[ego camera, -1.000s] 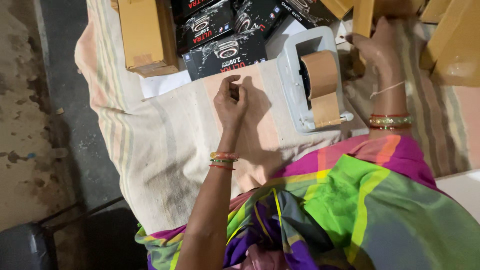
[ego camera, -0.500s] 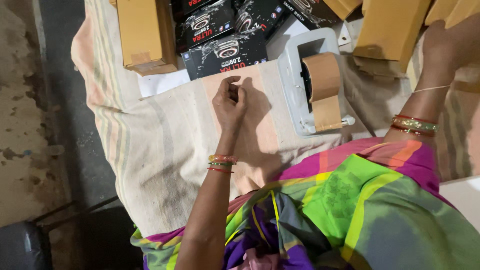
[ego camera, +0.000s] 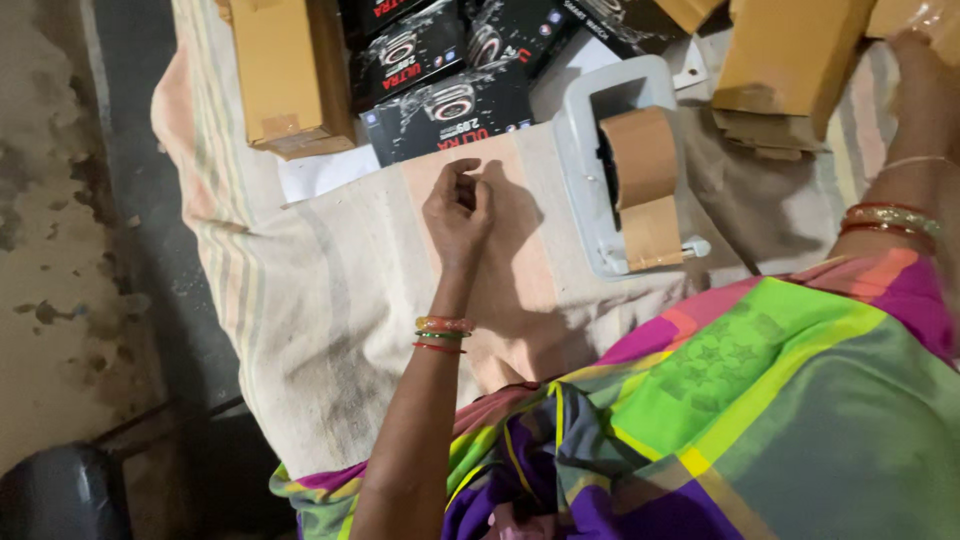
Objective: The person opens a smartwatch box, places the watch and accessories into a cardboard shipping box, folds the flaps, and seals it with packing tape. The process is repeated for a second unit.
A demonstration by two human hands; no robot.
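Brown cardboard box [ego camera: 795, 55], plain and rectangular, sits at the far right of the worktop, and the right hand [ego camera: 925, 75] is against its right side near the picture's upper edge; whether those fingers are closed on the box I cannot tell, since most of the hand is cut off or blurred.

Nearest the camera is a bright draped garment of green, purple and pink cloth [ego camera: 740, 400]. Just beyond it, the left hand [ego camera: 458, 210] rests on the pale striped cloth [ego camera: 330, 300] that covers the worktop, its fingers [ego camera: 462, 180] curled loosely inward with the tips pinched together, holding nothing that can be made out. Coloured bangles [ego camera: 440, 335] ring that wrist.

To the right of the left hand stands a grey plastic tape dispenser [ego camera: 600, 180] carrying a roll of brown packing tape [ego camera: 645, 175]. Farther back lie several black printed product cartons [ego camera: 450, 100], touching one another, and at the far left another brown cardboard box [ego camera: 285, 75] stands on the cloth.
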